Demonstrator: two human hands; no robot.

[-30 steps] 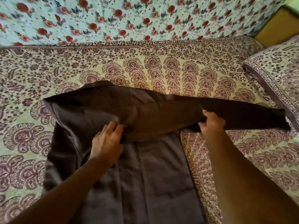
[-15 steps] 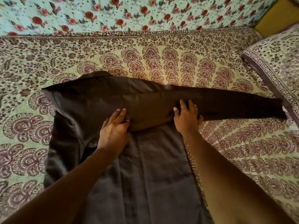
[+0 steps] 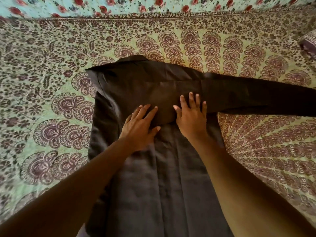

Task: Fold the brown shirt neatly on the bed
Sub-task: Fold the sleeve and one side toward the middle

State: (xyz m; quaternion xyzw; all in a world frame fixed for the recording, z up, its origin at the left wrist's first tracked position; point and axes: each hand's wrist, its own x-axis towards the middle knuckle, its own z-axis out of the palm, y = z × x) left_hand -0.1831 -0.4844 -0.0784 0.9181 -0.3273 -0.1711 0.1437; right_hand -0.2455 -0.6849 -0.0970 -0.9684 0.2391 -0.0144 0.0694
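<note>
The brown shirt (image 3: 153,177) lies flat on the bed, collar at the far end, body running toward me. One sleeve (image 3: 248,98) is folded across the chest and stretches out to the right past the frame edge. My left hand (image 3: 140,125) rests flat on the shirt at the lower edge of that sleeve, fingers spread. Just to its right, my right hand (image 3: 191,117) presses palm down on the sleeve. Neither hand grips the cloth.
The bed is covered by a cream and maroon paisley bedspread (image 3: 59,117). A turquoise sheet with red flowers (image 3: 119,6) lies along the far edge. The corner of a patterned pillow (image 3: 309,43) shows at the right edge.
Both hands let go of the sleeve edge and flattened onto the shirt. My right hand slid left, close to my left hand. The view shifted left and closer.
</note>
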